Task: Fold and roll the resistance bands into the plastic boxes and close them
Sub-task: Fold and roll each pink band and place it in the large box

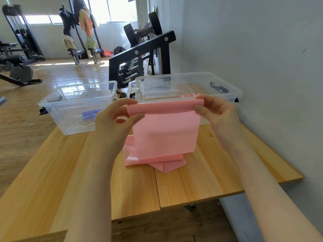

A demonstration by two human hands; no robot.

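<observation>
A pink resistance band [166, 135] hangs from both my hands above the wooden table [201, 180]. Its top edge is rolled over and its lower end lies folded on the wood. My left hand [115, 116] pinches the rolled top at its left end. My right hand [216, 112] pinches the right end. Behind the band stands a clear plastic box [227, 88] with its lid resting on top. To the left is an open clear box [52, 105] with a rolled purple band [90, 114] inside.
A grey wall [262, 67] runs close along the table's right side. A black dumbbell rack [139, 56] stands just behind the boxes. Gym machines and wooden floor fill the room to the left.
</observation>
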